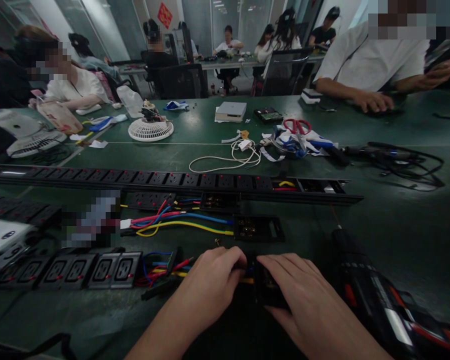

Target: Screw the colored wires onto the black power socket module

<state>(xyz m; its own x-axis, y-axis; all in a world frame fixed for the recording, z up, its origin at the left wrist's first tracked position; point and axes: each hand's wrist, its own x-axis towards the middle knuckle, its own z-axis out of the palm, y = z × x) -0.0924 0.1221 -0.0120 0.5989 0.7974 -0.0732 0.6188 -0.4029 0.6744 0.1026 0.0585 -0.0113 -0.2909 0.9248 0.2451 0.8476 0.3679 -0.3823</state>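
My left hand (219,275) is closed, its thumb and fingertips pinched around coloured wires (182,273) at the near side of the table. Those wires run left to a row of black power sockets (78,270). With its fingers wrapped over the top, my right hand (300,285) grips a black terminal housing (264,285), where a blue and a yellow wire end. The exact point the left fingertips press is hidden. Just beyond my hands lies another black terminal housing (260,228) with blue and yellow wires attached. A small brass screw (217,242) is near my left knuckles.
A cordless drill (363,280) lies right of my hands. A long black socket strip (165,179) spans the table ahead. Beyond are a white cable (225,162), red-handled scissors (297,126) and a white fan grille (150,130). A person's hand (375,102) rests across the table.
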